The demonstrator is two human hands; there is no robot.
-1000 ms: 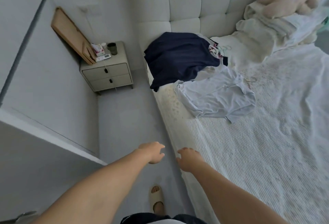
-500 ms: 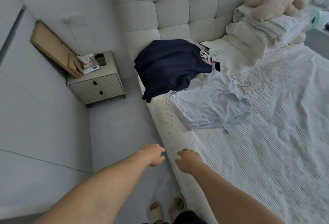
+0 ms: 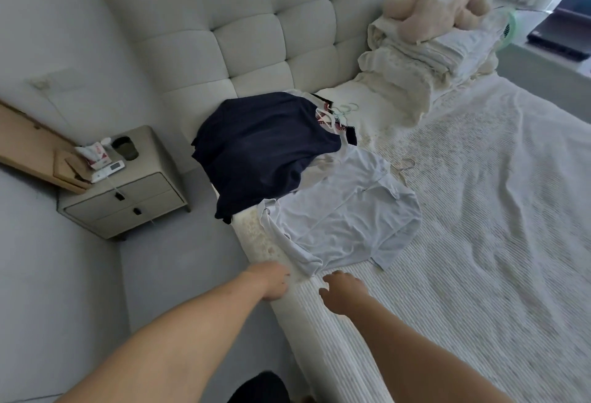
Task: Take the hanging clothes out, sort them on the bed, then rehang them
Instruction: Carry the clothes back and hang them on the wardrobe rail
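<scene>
Clothes lie on the bed (image 3: pixel 479 242): navy garment (image 3: pixel 262 153) at eleven o'clock of the pale blue shirt (image 3: pixel 345 220). I see both hands near its hem, left hand (image 3: pixel 271 281) and right hand (image 3: pixel 342 294) loosely curled, holding nothing.

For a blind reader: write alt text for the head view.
Two bare hands, left and right, reach toward a pale shirt lying on a bed, holding nothing. A navy garment lies beyond it, near a nightstand.
</scene>
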